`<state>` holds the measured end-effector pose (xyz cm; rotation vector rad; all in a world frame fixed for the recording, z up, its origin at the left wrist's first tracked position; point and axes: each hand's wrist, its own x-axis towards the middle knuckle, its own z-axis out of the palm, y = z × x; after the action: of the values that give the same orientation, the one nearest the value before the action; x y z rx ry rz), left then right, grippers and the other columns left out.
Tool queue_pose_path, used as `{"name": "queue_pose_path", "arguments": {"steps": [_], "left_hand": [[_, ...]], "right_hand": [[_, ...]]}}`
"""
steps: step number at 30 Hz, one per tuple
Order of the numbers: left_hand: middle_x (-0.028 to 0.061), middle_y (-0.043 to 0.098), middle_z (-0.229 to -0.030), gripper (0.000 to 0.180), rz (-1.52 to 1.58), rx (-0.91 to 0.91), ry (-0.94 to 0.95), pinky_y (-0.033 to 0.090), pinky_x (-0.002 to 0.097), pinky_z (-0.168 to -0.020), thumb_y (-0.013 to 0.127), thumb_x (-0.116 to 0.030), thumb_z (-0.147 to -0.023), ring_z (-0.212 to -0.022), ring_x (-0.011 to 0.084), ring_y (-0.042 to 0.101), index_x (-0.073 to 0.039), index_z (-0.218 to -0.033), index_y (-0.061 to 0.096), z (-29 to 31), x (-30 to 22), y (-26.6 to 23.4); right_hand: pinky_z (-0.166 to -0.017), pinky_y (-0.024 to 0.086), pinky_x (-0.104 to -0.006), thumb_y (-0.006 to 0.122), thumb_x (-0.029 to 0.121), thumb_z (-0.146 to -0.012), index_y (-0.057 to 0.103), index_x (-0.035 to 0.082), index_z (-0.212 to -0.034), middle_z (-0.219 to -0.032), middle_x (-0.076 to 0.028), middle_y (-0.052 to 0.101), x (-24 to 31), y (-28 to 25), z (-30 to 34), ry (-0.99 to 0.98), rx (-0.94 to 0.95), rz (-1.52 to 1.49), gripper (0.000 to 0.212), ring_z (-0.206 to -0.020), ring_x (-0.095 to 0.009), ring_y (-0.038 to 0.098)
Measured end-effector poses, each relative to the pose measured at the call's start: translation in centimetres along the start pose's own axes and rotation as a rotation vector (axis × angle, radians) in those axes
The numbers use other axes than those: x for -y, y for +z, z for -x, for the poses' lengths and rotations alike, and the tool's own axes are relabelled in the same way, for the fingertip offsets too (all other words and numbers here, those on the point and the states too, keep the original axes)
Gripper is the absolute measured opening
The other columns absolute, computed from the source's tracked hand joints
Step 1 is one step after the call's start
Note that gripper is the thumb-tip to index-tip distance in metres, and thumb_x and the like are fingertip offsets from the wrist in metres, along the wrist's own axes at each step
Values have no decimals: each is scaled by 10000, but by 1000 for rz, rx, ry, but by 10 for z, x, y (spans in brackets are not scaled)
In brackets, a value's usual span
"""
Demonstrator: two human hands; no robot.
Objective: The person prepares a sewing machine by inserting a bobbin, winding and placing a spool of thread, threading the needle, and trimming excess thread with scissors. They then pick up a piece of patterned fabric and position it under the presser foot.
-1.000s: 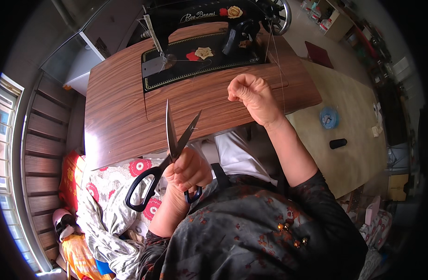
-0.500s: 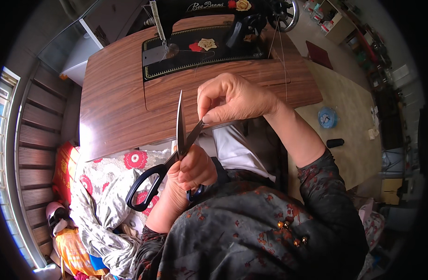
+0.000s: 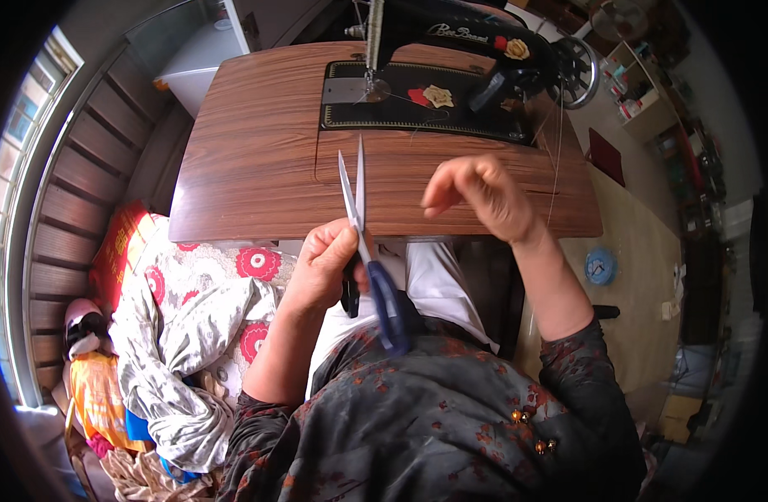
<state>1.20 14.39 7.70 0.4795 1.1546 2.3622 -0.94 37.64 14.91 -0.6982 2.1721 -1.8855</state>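
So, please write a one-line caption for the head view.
Left hand holds nearly closed scissors over the table; right hand is raised nearby.

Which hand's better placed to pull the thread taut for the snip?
Right, likely. The right hand is free, raised over the table near the thread running from the machine. The left hand is gripping the scissors.

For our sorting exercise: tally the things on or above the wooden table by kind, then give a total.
Sewing machine: 1
Scissors, held in the left hand: 1
Hands, left plus right hand: 2
Total: 4
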Motion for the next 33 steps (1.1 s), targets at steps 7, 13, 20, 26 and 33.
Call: {"name": "queue_pose_path", "arguments": {"steps": [7,13,20,26,33], "left_hand": [[-5,561,-620,302,-296,-270,32,389,202,-506,547,-280,-927,-565,51,493,-6,-818,611,4,15,7],[16,596,-656,235,-706,-401,62,433,229,-538,659,-216,-854,-610,75,543,8,-791,626,14,14,-9],[83,604,-813,537,-822,-564,426,505,242,-619,769,-64,-647,-689,115,608,18,-1126,541,10,-9,-19],[39,620,-714,377,-1076,-493,338,479,201,-575,768,-54,-657,-635,71,587,31,-986,603,12,-21,-16],[40,627,-682,268,-1056,-493,241,479,197,-561,758,-64,-687,-605,54,573,44,-894,625,15,-21,-20]], "right_hand": [[-521,450,-220,659,204,-848,567,12,-950,-683,-17,585,-17,60,-8,298,137,-33,237,-598,-63,547],[-479,465,-202,602,95,-865,601,0,-928,-711,-6,578,-17,64,-12,417,165,-118,114,-578,-51,533],[-467,405,-243,631,68,-786,609,-29,-792,-576,-23,538,-10,71,-10,439,137,226,100,-527,-50,481],[-479,388,-266,610,77,-756,591,-54,-740,-556,-58,535,-8,74,-9,433,185,357,133,-533,-58,452],[-404,365,-217,620,52,-806,543,-11,-671,-520,6,509,-3,74,-10,411,236,328,167,-455,-42,497]]}}
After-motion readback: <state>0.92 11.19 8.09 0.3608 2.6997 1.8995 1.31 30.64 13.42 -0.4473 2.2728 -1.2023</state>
